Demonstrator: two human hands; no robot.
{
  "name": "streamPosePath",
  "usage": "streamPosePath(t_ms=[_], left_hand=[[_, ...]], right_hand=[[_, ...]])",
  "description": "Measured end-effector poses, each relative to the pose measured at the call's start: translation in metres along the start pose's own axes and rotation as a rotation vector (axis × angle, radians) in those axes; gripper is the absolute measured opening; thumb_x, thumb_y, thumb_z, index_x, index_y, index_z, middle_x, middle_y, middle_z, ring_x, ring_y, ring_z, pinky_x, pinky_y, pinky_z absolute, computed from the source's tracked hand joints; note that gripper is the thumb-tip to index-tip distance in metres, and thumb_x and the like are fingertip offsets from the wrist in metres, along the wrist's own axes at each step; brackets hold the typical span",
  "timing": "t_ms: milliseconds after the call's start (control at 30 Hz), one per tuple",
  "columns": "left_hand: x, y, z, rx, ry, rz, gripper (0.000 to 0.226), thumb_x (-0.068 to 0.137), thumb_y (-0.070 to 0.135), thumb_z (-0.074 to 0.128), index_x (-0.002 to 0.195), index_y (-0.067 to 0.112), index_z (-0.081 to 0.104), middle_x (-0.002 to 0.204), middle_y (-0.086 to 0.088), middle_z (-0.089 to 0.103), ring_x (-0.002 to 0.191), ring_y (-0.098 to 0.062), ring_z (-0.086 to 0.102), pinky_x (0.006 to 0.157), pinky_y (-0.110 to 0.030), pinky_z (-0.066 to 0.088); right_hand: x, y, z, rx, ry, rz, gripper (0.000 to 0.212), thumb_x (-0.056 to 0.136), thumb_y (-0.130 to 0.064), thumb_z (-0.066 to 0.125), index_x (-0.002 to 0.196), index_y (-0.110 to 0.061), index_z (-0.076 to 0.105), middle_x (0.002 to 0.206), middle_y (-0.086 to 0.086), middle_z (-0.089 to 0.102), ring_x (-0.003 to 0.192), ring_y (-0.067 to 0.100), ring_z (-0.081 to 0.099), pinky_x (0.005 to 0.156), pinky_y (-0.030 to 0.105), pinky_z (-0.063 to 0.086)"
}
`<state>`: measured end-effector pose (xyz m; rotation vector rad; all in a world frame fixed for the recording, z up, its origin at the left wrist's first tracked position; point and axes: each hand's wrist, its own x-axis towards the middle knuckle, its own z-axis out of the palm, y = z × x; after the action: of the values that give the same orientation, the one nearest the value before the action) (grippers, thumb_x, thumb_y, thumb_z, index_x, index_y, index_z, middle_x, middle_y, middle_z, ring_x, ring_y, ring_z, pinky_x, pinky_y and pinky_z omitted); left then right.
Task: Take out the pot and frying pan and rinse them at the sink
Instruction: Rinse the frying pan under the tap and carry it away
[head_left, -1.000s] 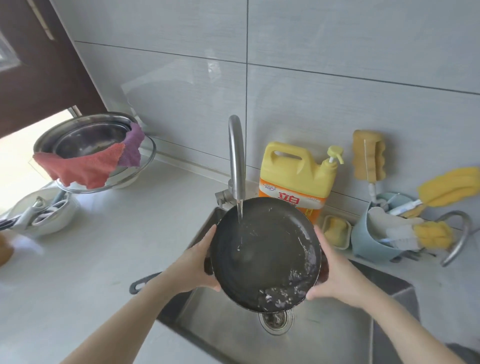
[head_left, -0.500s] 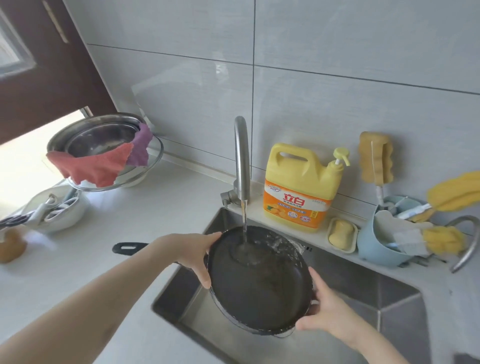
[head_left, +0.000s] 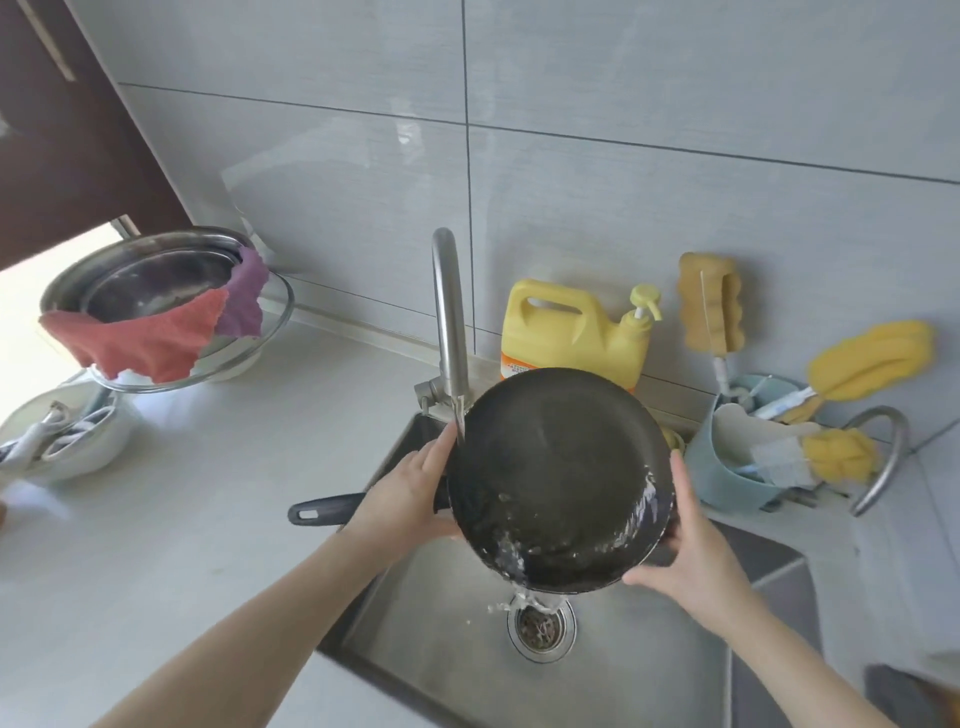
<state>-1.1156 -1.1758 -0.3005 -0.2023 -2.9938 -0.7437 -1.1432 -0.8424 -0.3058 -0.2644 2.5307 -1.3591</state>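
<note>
A black frying pan (head_left: 558, 467) is tilted steeply over the steel sink (head_left: 457, 639), its inside facing me. Its black handle (head_left: 324, 509) sticks out to the left over the counter. My left hand (head_left: 410, 493) grips the pan's left rim by the handle's root. My right hand (head_left: 691, 551) holds the lower right rim. Water runs from the steel tap (head_left: 449, 317) onto the pan's upper left edge and pours off its bottom rim toward the drain (head_left: 541, 626). No pot is in my hands.
A yellow detergent jug (head_left: 566, 327) stands behind the pan. A blue caddy (head_left: 727, 478) with yellow sponges and brushes sits at the right. At the left, a steel bowl (head_left: 150, 275) with red and purple cloths rests on a glass dish, above a white bowl (head_left: 62, 441).
The pan went from lying nearly flat and low under the tap to tilted up steeply. Water now spills off its lower rim into the sink. Both hands kept their grip.
</note>
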Motion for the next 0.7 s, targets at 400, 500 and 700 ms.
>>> streamPosePath(t_ms=[400, 500, 700], left_hand=[[-0.004, 0.026, 0.015, 0.111, 0.58, 0.255, 0.092, 0.08, 0.051, 0.067, 0.145, 0.005, 0.02, 0.129, -0.013, 0.048, 0.106, -0.029, 0.052, 0.088, -0.043, 0.052], [-0.001, 0.032, 0.011, 0.137, 0.618, 0.295, 0.089, 0.082, 0.049, 0.064, 0.145, 0.007, 0.018, 0.124, -0.011, 0.047, 0.103, -0.027, 0.051, 0.088, -0.04, 0.05], [0.001, 0.031, 0.019, 0.128, 0.527, 0.253, 0.105, 0.072, 0.04, 0.081, 0.147, 0.005, 0.016, 0.124, -0.016, 0.054, 0.108, -0.029, 0.05, 0.09, -0.044, 0.051]], right_hand=[[-0.036, -0.014, -0.026, -0.45, 0.488, -0.43, 0.085, 0.083, -0.059, 0.055, 0.15, -0.037, 0.01, 0.128, 0.028, 0.054, 0.113, 0.04, 0.059, 0.099, 0.039, 0.038], [-0.042, -0.018, -0.029, -0.41, 0.463, -0.454, 0.08, 0.092, -0.055, 0.052, 0.154, -0.031, 0.006, 0.129, 0.028, 0.051, 0.114, 0.038, 0.05, 0.102, 0.041, 0.036], [-0.045, -0.003, -0.028, -0.237, 0.249, -0.154, 0.098, 0.077, -0.027, 0.078, 0.148, -0.031, 0.011, 0.155, 0.011, 0.03, 0.142, 0.025, 0.033, 0.115, 0.037, 0.016]])
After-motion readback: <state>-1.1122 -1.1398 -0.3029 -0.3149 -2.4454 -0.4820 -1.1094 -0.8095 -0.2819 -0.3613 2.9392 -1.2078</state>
